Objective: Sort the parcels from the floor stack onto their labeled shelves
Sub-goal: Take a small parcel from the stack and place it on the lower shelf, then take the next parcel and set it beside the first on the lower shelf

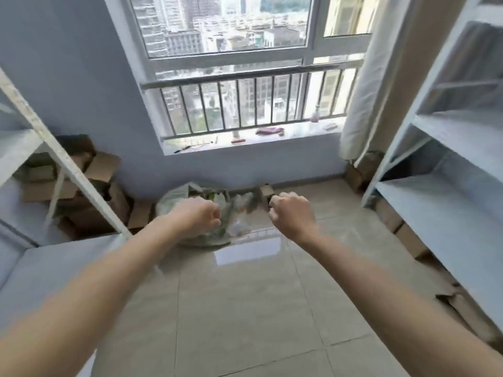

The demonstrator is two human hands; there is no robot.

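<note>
A heap of parcels in pale plastic bags lies on the tiled floor under the window, blurred by motion. A small brown box sits at the heap's right end. Both my arms reach forward over the floor. My left hand is curled into a loose fist in front of the heap, with nothing visible in it. My right hand is also curled shut, just right of the brown box, and appears to hold nothing. White metal shelves stand at the left and at the right.
Flattened and stacked cardboard boxes fill the left corner behind the left shelf. More cardboard lies under the right shelf. A windowsill with small items and a curtain are ahead.
</note>
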